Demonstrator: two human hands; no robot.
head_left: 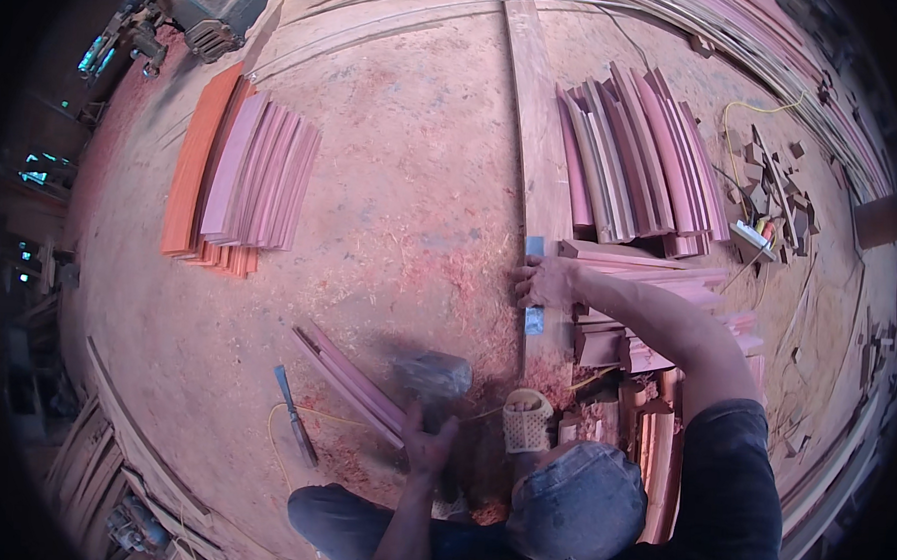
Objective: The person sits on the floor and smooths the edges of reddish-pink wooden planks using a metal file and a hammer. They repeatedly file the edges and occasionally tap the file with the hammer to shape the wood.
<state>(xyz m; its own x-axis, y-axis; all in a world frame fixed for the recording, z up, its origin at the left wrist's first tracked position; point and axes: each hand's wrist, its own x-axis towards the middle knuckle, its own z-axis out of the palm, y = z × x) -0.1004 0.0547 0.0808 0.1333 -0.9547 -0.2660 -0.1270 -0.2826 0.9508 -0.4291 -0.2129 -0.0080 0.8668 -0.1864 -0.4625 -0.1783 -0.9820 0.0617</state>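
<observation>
My left hand (pixel 429 447) is closed round the handle of a mallet (pixel 434 373), whose blocky head is blurred by motion above the floor. My right hand (pixel 547 281) reaches across to a long wooden plank (pixel 528 133), its fingers curled at the plank's left edge. Under that hand is a flat bluish piece (pixel 535 321), showing on both sides of the palm; its kind is unclear. A chisel (pixel 296 416) with a bluish blade lies left of the mallet. Between them rest narrow wooden strips (pixel 349 384). My foot in a woven tan shoe (pixel 528 424) is beside the plank's near end.
Curved wooden slats are stacked at the left (pixel 263 177) and right (pixel 639 153). More cut pieces (pixel 659 279) lie under my right forearm. Wood scraps (pixel 783 195) litter the far right. A yellow cord (pixel 333 413) crosses the dusty floor. A machine (pixel 210 14) stands at upper left.
</observation>
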